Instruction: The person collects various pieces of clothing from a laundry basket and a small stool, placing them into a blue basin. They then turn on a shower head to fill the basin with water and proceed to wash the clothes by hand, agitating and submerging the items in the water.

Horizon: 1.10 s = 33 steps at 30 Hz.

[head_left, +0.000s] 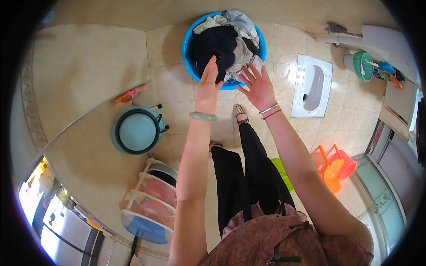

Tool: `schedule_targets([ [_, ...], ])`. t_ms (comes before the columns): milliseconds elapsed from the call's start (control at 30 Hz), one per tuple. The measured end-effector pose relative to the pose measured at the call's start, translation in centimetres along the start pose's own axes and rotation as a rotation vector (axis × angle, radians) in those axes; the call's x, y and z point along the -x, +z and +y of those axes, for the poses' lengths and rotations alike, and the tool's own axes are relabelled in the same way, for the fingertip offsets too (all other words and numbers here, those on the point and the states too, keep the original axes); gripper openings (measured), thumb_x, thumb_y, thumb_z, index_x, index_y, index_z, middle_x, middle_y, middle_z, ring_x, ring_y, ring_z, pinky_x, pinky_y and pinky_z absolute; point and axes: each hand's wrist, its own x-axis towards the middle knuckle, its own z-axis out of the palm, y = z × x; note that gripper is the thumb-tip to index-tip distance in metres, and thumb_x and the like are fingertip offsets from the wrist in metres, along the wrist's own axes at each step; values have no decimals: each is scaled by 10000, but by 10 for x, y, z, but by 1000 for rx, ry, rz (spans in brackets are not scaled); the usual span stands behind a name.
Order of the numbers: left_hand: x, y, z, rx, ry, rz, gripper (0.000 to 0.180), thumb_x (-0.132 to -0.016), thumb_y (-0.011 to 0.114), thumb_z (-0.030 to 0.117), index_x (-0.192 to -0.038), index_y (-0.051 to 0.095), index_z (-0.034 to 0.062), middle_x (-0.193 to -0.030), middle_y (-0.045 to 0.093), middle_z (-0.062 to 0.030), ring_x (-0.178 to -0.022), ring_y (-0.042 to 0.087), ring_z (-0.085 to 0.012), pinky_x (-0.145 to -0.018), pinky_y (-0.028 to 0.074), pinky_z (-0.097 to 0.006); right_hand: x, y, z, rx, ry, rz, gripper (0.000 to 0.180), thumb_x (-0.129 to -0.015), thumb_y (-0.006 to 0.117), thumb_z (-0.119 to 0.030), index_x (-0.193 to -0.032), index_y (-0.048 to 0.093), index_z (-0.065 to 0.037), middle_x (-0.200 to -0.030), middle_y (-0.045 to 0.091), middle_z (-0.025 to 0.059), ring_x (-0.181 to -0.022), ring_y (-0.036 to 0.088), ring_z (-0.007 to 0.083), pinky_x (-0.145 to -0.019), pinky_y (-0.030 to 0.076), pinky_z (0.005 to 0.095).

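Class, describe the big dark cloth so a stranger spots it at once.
On the tiled floor stands a round, heaped blue tub. In its left half, partly behind the left hand, lies the big dark cloth. Its broad, near-black mass stands out from the mostly pale cloths beside it.

Cannot make out any readable text, label, brand, number or sign. Too small or blurred to tell at the edges.
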Motion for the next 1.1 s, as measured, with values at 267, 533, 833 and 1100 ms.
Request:
schedule_targets([
  [267,13,-23,-38,517,-21,-35,626,-1027,353,516,-1533,271,156,-1581,257,-126,-1462,235,-274,-1172,217,-453,11,13,3,-216,-16,-196,725,-993,185,-636,-1515,310,-149,-1573,306,74,-1458,244,261,-1166,197,534],
  [533,40,-60,-62,772,61,-20,590,-1030,332,514,-1492,347,147,-1550,333,-104,-1431,299,-273,-1172,239,-462,20,35,37,-212,38,-311,734,-994,205,-626,-1528,281,-128,-1591,265,85,-1475,210,277,-1187,174,499],
  [833,97,-136,-111,958,222,102,570,-1039,312,488,-1477,378,130,-1542,357,-83,-1424,317,-263,-1170,249,-448,38,65,132,-115,239,-382,756,-986,234,-642,-1523,293,-113,-1585,273,108,-1465,238,298,-1188,182,471],
  [1100,175,-231,-185,1149,363,230,568,-1038,338,473,-1469,393,108,-1536,370,-86,-1412,345,-285,-1157,279,-440,63,68,269,-6,401,-396,792,-974,281,-652,-1521,279,-80,-1583,269,138,-1462,237,321,-1180,192,475],
])
